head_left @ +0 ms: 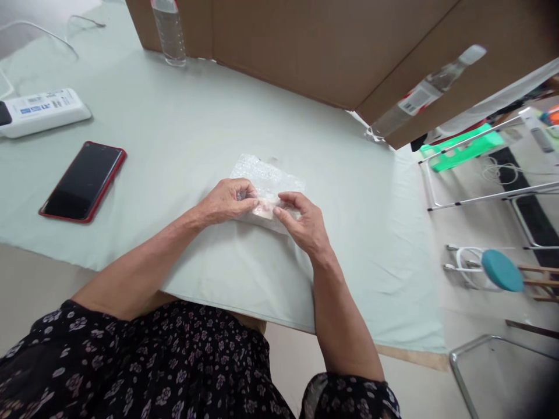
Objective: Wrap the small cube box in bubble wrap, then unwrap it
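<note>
A sheet of bubble wrap (262,174) lies on the pale green tablecloth in front of me. Something small and whitish with reddish marks (263,209) rests in its near part, between my hands; its kind I cannot make out. My left hand (231,201) grips the wrap's left side, thumb and fingers pinched together. On the right side, my right hand (303,218) has its thumb and curled fingers at the wrap's edge, closed on the plastic. The near edge of the wrap is folded up around the small thing.
A phone in a red case (82,181) and a white power strip (46,110) lie to the left. Brown cardboard (288,46) stands at the back, with a water bottle (170,35) and another bottle (425,96) before it. A blue-topped stool (502,270) is on the floor at right.
</note>
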Demonstrator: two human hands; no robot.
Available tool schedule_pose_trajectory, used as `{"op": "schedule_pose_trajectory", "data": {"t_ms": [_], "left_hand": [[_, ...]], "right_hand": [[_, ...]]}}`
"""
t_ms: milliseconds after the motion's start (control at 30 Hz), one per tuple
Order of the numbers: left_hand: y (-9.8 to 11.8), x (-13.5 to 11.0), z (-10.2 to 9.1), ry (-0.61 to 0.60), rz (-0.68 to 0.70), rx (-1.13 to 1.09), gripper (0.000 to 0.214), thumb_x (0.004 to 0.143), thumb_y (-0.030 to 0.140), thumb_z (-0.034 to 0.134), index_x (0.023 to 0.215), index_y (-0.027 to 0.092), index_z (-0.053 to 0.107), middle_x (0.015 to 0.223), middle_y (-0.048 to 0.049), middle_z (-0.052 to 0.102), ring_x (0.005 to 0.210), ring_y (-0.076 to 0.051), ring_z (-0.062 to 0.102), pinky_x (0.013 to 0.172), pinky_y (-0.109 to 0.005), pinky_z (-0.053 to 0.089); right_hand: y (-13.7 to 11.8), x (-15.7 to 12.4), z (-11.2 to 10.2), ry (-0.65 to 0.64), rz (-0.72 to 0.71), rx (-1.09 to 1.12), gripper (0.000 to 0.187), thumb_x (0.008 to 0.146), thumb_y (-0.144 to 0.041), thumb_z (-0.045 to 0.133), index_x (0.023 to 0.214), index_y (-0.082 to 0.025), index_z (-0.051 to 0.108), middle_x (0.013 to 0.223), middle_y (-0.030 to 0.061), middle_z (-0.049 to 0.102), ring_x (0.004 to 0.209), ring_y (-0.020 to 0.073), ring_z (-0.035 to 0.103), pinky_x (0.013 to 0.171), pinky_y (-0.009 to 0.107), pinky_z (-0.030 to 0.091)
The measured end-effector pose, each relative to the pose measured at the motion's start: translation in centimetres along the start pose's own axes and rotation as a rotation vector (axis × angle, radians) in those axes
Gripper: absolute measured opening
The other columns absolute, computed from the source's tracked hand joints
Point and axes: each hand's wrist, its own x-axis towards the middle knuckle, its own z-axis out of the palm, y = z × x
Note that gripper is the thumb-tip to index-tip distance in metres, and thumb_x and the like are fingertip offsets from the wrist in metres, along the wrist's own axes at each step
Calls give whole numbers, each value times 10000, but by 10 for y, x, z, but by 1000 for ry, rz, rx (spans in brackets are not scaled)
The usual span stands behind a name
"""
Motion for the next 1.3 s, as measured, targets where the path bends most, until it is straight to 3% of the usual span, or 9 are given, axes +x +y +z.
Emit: {"op": "schedule_pose_trajectory", "data": {"t_ms": [133,233,533,833,1033,1300], "left_hand": [[-1,1,2,16,-3,7,176,737,331,649,747,155,652,741,0,623,668,-113,504,597,-233,383],[0,1,1,21,-4,25,191,741,345,654,749,154,653,757,-4,634,672,-114,506,602,-234,386],[1,1,3,28,-27,-4,189,752,343,658,726,157,642,735,-1,629,643,-108,489,576,-226,373],[0,0,3,-12,-46,-33,178,730,329,670,715,157,629,665,22,551,600,-96,446,546,-229,339],[2,-2,3,-74,-42,-26,164,732,322,665,735,160,640,705,9,588,647,-110,490,566,-233,357],[4,-3,3,-73,-67,-44,164,730,327,660,726,166,625,682,15,571,627,-107,463,551,-231,337]], "right_hand": [[8,4,3,-20,160,194,156,826,-358,658,810,-203,643,735,-11,635,686,140,563,674,290,461],[8,5,4,24,201,250,166,802,-352,677,757,-200,630,674,-32,569,632,114,487,619,268,409],[11,4,12,67,215,355,214,802,-414,710,816,-208,656,756,-4,633,687,133,537,658,280,442],[14,2,14,-19,203,377,221,803,-424,702,818,-209,653,762,-3,630,671,132,530,631,276,417],[8,2,8,-84,213,372,195,777,-386,722,819,-207,656,754,-1,643,683,138,554,635,276,422],[10,2,13,-55,197,311,226,827,-425,676,801,-203,645,727,-8,604,657,127,508,593,255,402]]}}
